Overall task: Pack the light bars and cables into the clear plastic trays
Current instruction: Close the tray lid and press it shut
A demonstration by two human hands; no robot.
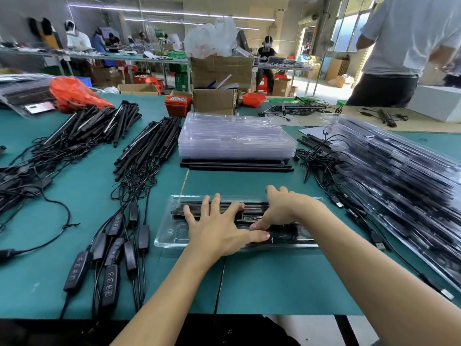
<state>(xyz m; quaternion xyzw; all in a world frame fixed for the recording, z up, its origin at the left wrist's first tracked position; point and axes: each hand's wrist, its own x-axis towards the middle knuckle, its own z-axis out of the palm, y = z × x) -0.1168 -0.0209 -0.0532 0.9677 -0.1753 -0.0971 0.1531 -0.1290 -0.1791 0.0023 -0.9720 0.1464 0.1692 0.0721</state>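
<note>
My left hand point(219, 227) lies flat, fingers spread, pressing the light bars point(252, 208) into the clear tray point(169, 233). My right hand point(282, 208), fingers curled over the tray's far rim, thumb pressing the cable, works beside it. The bars run left-right, directly beneath both hands.

I see a clear tray point(172, 236) lying flat on the green tabletop point(249, 283). Black light bars point(224, 206) and a black cable point(287, 236) lie inside it. Behind this tray sits a stack of empty trays point(234, 138).
</note>
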